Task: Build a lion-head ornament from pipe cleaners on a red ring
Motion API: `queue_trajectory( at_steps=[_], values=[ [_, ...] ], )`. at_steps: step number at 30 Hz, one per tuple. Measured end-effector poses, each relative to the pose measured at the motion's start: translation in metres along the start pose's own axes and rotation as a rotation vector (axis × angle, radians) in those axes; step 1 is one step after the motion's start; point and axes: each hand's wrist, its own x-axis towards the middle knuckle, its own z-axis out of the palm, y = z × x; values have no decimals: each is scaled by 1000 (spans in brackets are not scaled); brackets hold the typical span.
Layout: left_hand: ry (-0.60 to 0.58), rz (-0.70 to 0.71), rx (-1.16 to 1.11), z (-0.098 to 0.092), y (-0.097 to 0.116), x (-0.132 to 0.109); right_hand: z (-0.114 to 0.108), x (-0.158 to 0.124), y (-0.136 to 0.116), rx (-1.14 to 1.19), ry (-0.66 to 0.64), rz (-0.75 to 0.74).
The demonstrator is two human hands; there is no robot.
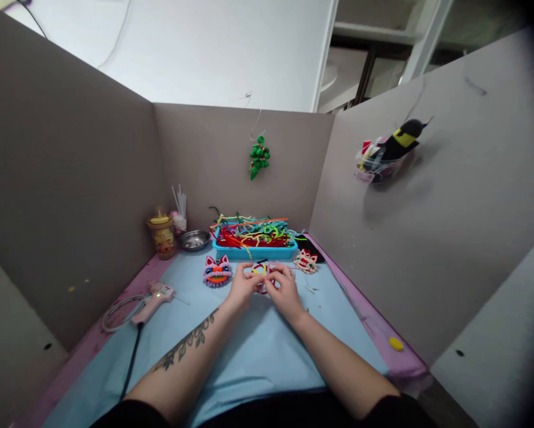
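My left hand [245, 281] and my right hand [285, 288] meet over the middle of the blue cloth. Their fingers are pinched around a small red, yellow and pink craft piece [260, 270] that looks bent from fuzzy pipe cleaners. The fingers hide part of it. Left of my hands sits a pink and purple animal-face figure [217, 271] with pointed ears and an orange mouth. To the right lies a cream and red figure [305, 261] of similar shape.
Behind my hands a blue tray [254, 254] overflows with coloured pipe cleaners. At left lie a pink glue gun [153, 302], a metal bowl [194, 240] and a lidded jar [162, 238]. A green ornament [260, 157] hangs on the back panel; a yellow disc [396, 343] lies right.
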Motion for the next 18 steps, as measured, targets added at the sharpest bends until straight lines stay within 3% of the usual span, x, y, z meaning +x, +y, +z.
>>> queue_trajectory(
  at_steps=[11,18],
  values=[
    [-47,43,25,-2,-4,3,1,2,-1,5,3,60],
    [-36,173,173,-7,-3,9,2,2,1,68,31,39]
  ],
)
